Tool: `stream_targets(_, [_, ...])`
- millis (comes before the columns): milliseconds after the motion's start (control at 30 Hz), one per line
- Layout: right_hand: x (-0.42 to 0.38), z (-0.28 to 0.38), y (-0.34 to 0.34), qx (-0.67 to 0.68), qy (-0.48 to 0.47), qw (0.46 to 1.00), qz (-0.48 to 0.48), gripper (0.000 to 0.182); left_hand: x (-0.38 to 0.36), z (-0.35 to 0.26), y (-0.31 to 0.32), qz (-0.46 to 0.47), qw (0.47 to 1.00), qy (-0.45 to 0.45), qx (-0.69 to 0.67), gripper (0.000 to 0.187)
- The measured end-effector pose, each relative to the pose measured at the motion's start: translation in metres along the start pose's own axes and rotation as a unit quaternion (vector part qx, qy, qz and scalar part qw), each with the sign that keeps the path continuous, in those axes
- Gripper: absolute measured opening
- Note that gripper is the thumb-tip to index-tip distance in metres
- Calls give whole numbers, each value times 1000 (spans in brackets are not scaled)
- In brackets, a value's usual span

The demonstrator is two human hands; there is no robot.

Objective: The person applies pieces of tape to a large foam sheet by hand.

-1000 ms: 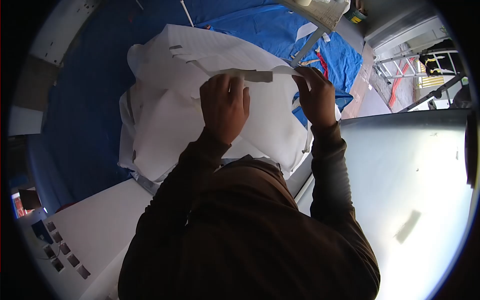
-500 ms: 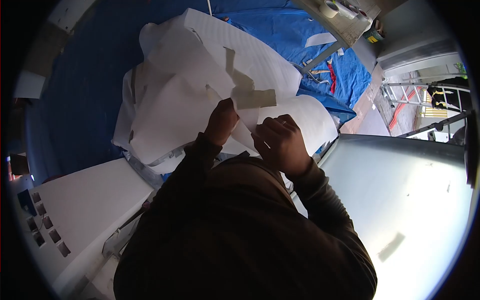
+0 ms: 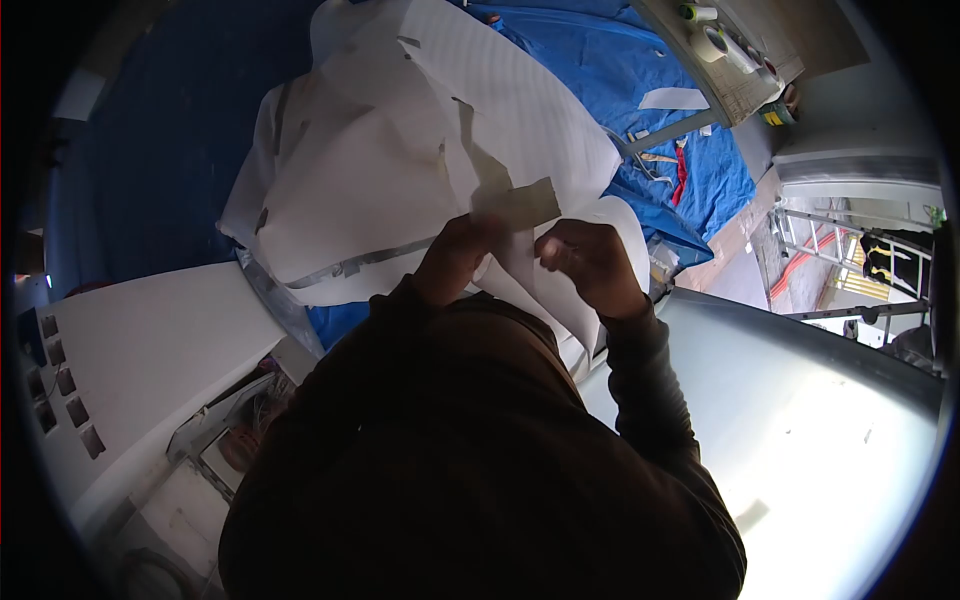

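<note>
A large white sheet (image 3: pixel 345 195), creased and bulging, spreads in front of me with strips of beige tape (image 3: pixel 532 204) stuck across it. My left hand (image 3: pixel 457 260) is closed on a folded edge of this sheet, just beside the lower end of the tape; its fingertips are blurred. To the right, my right hand (image 3: pixel 597 268) is held with curled fingers and the thumb against them, above a narrow flap of the sheet. Whether anything sits between those fingers is hidden.
Blue tarp (image 3: pixel 580 60) lies under and behind the sheet. A workbench (image 3: pixel 690 45) with tape rolls (image 3: pixel 708 42) stands at top right. White panels flank me, the left panel (image 3: pixel 170 330) bearing several dark pieces. A ladder (image 3: pixel 800 235) is at far right.
My right hand has moved right and away from my left hand, its fingers turning upward. The head view has shifted, and a grey tape strip along the sheet's near edge shows more.
</note>
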State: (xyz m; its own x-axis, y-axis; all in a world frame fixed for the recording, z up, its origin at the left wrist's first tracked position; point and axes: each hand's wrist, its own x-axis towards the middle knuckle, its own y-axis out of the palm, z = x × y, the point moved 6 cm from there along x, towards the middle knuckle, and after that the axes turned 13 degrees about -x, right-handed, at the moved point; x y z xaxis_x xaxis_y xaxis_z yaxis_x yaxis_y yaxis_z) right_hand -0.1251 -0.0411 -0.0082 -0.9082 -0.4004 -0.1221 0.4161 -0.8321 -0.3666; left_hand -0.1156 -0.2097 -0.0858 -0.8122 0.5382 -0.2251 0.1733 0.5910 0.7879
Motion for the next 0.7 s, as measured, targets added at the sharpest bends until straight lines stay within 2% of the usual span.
stream_targets(33, [4, -9, -3, 76, 82, 993, -46, 28, -2, 0, -4, -37, 999, -2, 34, 42])
stream_targets(100, [14, -5, 2, 63, 62, 996, -31, 29, -4, -5, 0, -38, 984, 34, 168, 42])
stream_targets(133, [17, -2, 8, 21, 83, 995, -44, 27, -5, -6, 4, -41, 985, 34, 167, 42])
stream_targets(167, [17, -2, 12, -21, 104, 993, -58, 26, -5, -9, 11, -27, 988, 40, 149, 41])
stream_targets(233, [18, 0, 16, -9, 95, 994, -44, 23, -3, -16, 18, -11, 990, 47, 130, 39])
stream_targets(300, [22, 9, 25, 41, 73, 995, 49, 19, 2, -17, 13, -17, 998, 4, -65, 33])
stream_targets(333, [23, 14, 22, 41, 73, 995, 53, 19, 5, -13, 7, -49, 998, 6, -43, 28])
stream_targets(400, [22, 21, 13, -98, 36, 989, 103, 19, 10, -8, 2, -61, 998, 19, -1, 27])
stream_targets(433, [24, 23, 6, -170, -37, 982, 69, 19, 10, -8, 2, -70, 996, 30, 41, 26])
stream_targets(500, [25, 16, 3, -218, -25, 969, 115, 18, 8, -10, 6, -65, 996, 29, 59, 26])
stream_targets(700, [23, 18, 0, -260, -31, 957, 128, 13, 9, -13, 13, -75, 984, 59, 148, 22])
